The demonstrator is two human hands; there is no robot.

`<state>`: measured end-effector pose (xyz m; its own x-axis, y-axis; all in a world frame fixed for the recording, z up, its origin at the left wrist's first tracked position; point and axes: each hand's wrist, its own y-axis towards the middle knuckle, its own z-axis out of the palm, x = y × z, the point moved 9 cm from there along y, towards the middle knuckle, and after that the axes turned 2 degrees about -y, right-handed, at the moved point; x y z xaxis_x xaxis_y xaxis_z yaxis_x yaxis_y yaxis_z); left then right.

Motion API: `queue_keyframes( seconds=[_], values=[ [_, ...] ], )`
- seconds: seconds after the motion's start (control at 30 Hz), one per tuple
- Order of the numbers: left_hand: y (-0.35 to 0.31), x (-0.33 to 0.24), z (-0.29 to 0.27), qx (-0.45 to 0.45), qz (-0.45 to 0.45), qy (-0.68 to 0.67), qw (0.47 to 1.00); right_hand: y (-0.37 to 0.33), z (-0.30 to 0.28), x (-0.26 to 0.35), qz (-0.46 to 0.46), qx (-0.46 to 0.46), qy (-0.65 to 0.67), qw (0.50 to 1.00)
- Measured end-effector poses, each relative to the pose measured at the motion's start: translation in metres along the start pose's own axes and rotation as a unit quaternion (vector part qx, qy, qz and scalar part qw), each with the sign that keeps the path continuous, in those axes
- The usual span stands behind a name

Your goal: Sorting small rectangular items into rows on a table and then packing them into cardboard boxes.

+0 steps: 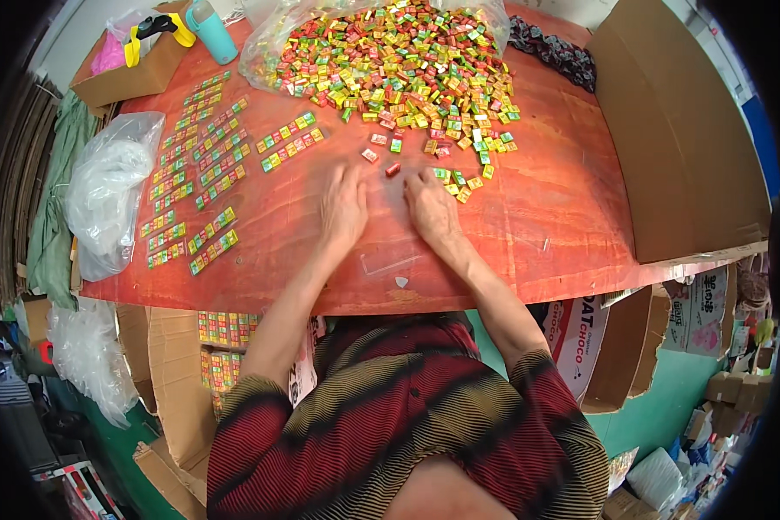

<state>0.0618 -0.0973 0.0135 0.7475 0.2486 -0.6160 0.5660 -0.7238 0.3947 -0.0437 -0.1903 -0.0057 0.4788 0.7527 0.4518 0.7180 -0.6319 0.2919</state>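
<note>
My left hand (344, 206) lies low over the red table (494, 238), fingers stretched forward and holding nothing that shows. Across from it, my right hand (432, 206) has its fingers slightly bent and apart, fingertips down at the tabletop. Against its right side lie a few small yellow-and-green boxes (443, 175). Between the two hands sits a single dark red small box (393, 170). Just beyond are a few loose red-and-white boxes (370, 155). Farther back spreads a big heap of small red, yellow and green boxes (407, 61), partly inside a clear plastic bag (264, 54).
Rows of boxes in strips (223, 152) fill the table's left. Plastic bags (113, 191), a carton (134, 74) and a turquoise bottle (211, 31) line the left edge. A tall cardboard box (680, 130) borders the right. Below the front edge stands an open carton (178, 373).
</note>
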Motion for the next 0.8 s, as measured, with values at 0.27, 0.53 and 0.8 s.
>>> queue_keyframes(
  seconds=[0.27,0.53,0.8],
  values=[
    [0.042,-0.006,0.03,0.021,0.081,0.067,0.994,0.035,-0.014,0.021,-0.044,-0.069,0.031,0.996],
    [0.016,0.003,0.022,0.056,0.077,-0.008,0.995,0.036,0.004,0.033,-0.163,0.024,0.072,0.984],
    [0.008,0.004,0.026,0.11,0.027,-0.064,0.991,0.043,0.009,0.036,-0.125,0.098,0.096,0.983]
  ],
)
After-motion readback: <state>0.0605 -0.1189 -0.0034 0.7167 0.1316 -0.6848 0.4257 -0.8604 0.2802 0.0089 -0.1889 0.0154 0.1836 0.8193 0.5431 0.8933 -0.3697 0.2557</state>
